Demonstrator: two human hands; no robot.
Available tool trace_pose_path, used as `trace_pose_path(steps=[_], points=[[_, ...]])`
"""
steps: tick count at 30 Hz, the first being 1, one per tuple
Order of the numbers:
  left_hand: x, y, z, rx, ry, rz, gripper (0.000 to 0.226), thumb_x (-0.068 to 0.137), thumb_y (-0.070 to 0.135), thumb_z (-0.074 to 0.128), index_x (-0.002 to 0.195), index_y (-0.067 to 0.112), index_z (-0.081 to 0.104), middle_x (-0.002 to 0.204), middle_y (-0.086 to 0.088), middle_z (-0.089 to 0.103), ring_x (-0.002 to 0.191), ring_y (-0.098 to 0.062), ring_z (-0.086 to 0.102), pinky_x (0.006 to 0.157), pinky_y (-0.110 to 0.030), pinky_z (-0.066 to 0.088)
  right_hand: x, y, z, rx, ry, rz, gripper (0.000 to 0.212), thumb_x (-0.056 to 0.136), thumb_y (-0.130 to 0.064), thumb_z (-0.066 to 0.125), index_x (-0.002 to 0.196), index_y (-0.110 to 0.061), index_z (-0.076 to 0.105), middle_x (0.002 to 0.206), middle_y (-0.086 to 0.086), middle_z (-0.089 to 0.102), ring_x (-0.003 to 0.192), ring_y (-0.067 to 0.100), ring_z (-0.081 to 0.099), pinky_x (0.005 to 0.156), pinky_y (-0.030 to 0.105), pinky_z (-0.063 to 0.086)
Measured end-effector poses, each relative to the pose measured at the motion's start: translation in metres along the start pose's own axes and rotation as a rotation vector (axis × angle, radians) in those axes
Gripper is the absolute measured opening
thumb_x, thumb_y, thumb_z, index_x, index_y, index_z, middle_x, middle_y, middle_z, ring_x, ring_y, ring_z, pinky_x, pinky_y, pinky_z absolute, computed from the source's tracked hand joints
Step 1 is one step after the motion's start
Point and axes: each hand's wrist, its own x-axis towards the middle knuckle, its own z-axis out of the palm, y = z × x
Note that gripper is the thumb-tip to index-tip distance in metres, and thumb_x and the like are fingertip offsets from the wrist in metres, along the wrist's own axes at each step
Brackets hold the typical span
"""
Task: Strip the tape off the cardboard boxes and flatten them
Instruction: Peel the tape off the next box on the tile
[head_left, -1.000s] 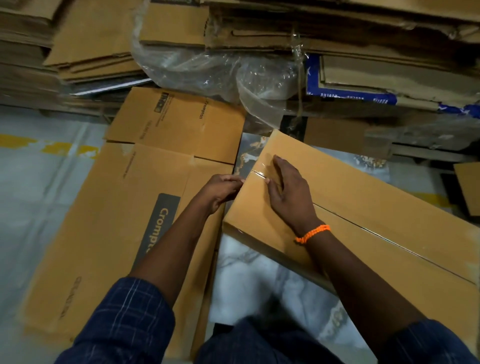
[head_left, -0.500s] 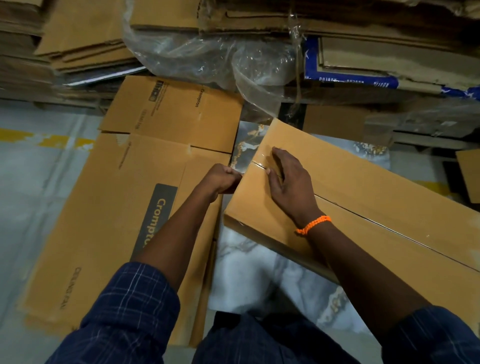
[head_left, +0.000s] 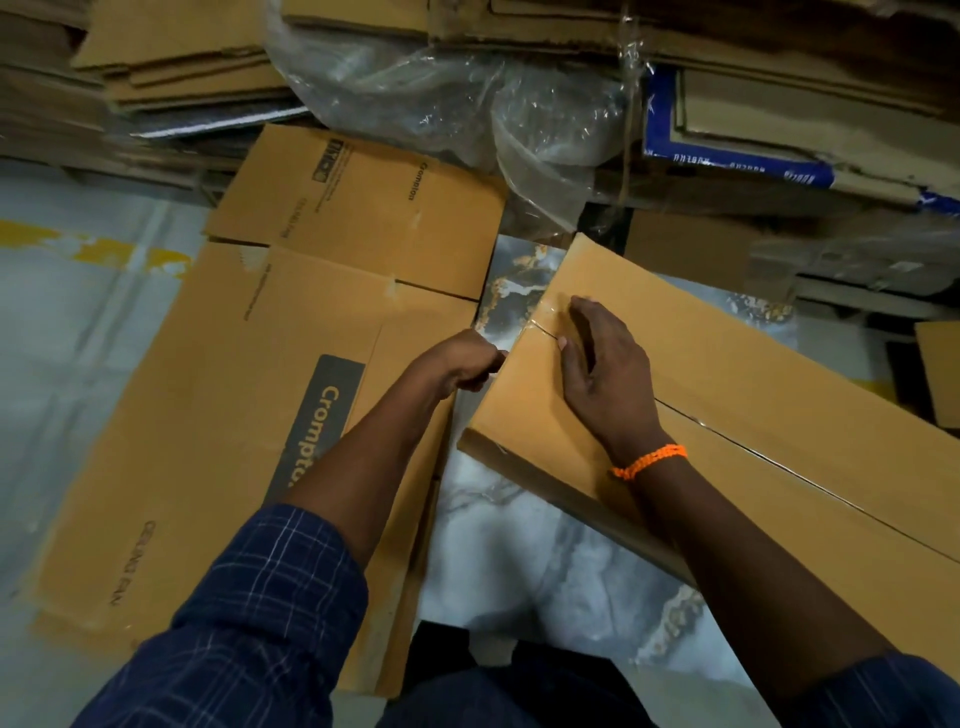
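- Pressing flat on the top of the box (head_left: 753, 395), the right hand (head_left: 605, 374) is lying palm down with its fingers spread, gripping nothing, its fingertips reaching the near-left end of the seam.
- Running the length of the box top, the seam is showing as a thin dark line between the two closed flaps, and clear tape (head_left: 545, 317) is glinting over it just beside the right fingertips.
- Curling into a loose fist at the box's left end, the left hand (head_left: 460, 361) is touching the edge there; whether it is pinching a tape end cannot be told, since the fingers are hiding whatever is inside.
- Sitting on the pale marbled floor (head_left: 519, 551), the box is lying to the person's right, its long side running away toward the right edge of the view.
- Lying flat to the left of the box is a flattened carton (head_left: 208, 415) printed with "Crompton", with a second flat sheet (head_left: 374, 208) just beyond it.
- Circling the right wrist is an orange band (head_left: 649, 461).
- Piling up at the far side are stacks of cardboard (head_left: 182, 62) and crumpled clear plastic (head_left: 467, 104).
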Motion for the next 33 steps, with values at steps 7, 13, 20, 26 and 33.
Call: trace_pose_path(steps=[7, 13, 20, 26, 33], points=[[-0.016, 0.007, -0.005, -0.396, -0.106, 0.067, 0.024, 0.106, 0.016, 0.043, 0.085, 0.014, 0.054, 0.072, 0.0, 0.047, 0.061, -0.013, 0.044, 0.06, -0.026, 0.039, 0.0, 0.0, 0.0, 0.029, 0.01, 0.004, 0.047, 0.102, -0.026, 0.054, 0.145, -0.01, 0.047, 0.146, 0.009, 0.053, 0.136, 0.02, 0.047, 0.114, 0.024, 0.032], [-0.063, 0.064, -0.016, -0.395, -0.156, 0.407, 0.023, 0.108, 0.013, 0.041, 0.088, 0.018, 0.053, 0.078, 0.003, 0.052, 0.07, -0.008, 0.051, 0.075, -0.025, 0.047, -0.002, -0.001, -0.007, 0.104, 0.005, -0.008, 0.057, 0.099, -0.036, 0.06, 0.145, -0.007, 0.046, 0.145, 0.01, 0.054, 0.133, 0.021, 0.049, 0.112, 0.029, 0.038], [-0.116, 0.101, 0.015, 0.023, -0.153, 0.696, 0.014, 0.108, 0.019, 0.046, 0.105, 0.011, 0.057, 0.093, -0.006, 0.053, 0.089, -0.015, 0.052, 0.084, -0.028, 0.048, 0.005, -0.002, -0.006, 0.251, 0.036, -0.026, 0.057, 0.087, -0.055, 0.072, 0.13, -0.019, 0.062, 0.116, 0.001, 0.06, 0.11, 0.017, 0.051, 0.093, 0.039, 0.048], [-0.103, 0.099, 0.0, -0.429, 0.255, 0.609, 0.011, 0.104, 0.018, 0.055, 0.095, 0.016, 0.06, 0.08, 0.004, 0.056, 0.078, -0.011, 0.055, 0.08, -0.035, 0.055, 0.02, -0.03, 0.007, -0.134, 0.012, 0.081, 0.08, 0.07, -0.086, 0.054, 0.111, -0.018, 0.061, 0.1, 0.007, 0.056, 0.095, 0.027, 0.046, 0.087, 0.044, 0.044], [-0.074, 0.016, 0.008, -0.43, 0.128, -0.026, 0.053, 0.098, 0.064, 0.046, 0.11, 0.018, 0.071, 0.111, -0.007, 0.073, 0.099, -0.022, 0.067, 0.083, -0.037, 0.051, 0.051, -0.052, 0.007, -0.262, -0.269, 0.066, 0.107, 0.067, -0.075, 0.067, 0.152, -0.023, 0.028, 0.139, 0.019, 0.033, 0.126, 0.041, 0.038, 0.108, 0.063, 0.03]])
